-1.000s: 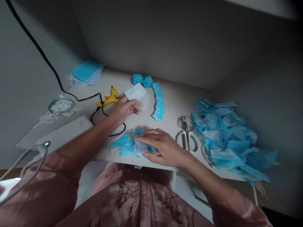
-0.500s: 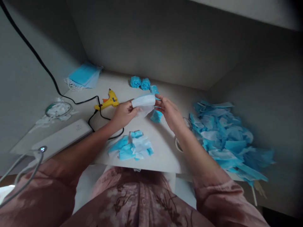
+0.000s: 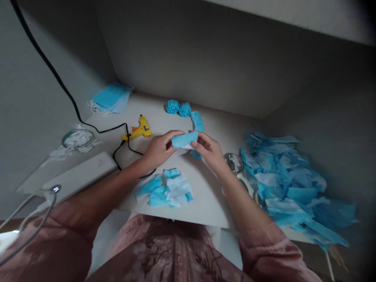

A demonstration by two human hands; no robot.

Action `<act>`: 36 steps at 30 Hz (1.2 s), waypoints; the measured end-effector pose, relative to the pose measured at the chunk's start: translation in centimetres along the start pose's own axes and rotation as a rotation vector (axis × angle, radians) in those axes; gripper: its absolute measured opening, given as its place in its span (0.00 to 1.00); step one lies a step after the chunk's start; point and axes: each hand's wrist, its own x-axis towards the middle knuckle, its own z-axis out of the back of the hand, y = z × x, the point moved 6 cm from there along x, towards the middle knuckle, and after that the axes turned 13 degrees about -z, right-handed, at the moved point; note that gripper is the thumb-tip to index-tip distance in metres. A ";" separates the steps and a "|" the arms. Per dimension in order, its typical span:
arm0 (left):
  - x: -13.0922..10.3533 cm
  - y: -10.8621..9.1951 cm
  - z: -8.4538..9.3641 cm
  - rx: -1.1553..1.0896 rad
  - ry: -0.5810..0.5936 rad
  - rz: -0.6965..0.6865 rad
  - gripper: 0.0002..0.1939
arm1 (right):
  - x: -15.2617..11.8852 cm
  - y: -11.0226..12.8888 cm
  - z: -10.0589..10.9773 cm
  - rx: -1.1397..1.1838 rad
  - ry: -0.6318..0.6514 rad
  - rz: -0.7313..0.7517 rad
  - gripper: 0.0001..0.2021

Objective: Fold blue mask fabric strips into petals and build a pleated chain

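Observation:
Between my two hands is a piece of blue and white mask fabric (image 3: pixel 184 140), its blue side partly folded over the white. My left hand (image 3: pixel 158 150) pinches its left end, and my right hand (image 3: pixel 209 152) grips the right end with thumb and fingers. Just beyond it, a row of folded blue pieces (image 3: pixel 197 121) lies on the table, partly hidden by my right hand. Two blue fabric roses (image 3: pixel 178 108) sit behind that. Nearer to me lies a small pile of blue and white fabric pieces (image 3: pixel 166 188).
A yellow glue gun (image 3: pixel 138 129) with a black cord lies left of my hands. Further left are stacked face masks (image 3: pixel 110 98), a dish of white scraps (image 3: pixel 78 139) and a white power strip (image 3: pixel 80 176). A large heap of blue fabric (image 3: pixel 288 176) covers the right side.
The fabric showed white before; now a blue strip faces up along it. My right hand's fingers have closed from a looser hold onto the right end. The view has shifted slightly.

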 end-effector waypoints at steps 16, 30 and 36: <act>-0.2 0.3 -0.3 -0.311 -0.056 0.139 0.30 | -0.3 -0.3 -0.1 0.061 -0.056 0.010 0.22; 0.0 0.8 -0.5 -0.671 -0.140 0.271 0.33 | -0.3 -0.5 0.0 0.024 -0.092 0.029 0.22; 0.1 1.8 -0.3 -0.609 -0.188 0.247 0.26 | -0.5 -0.3 -0.6 -0.001 0.031 0.071 0.31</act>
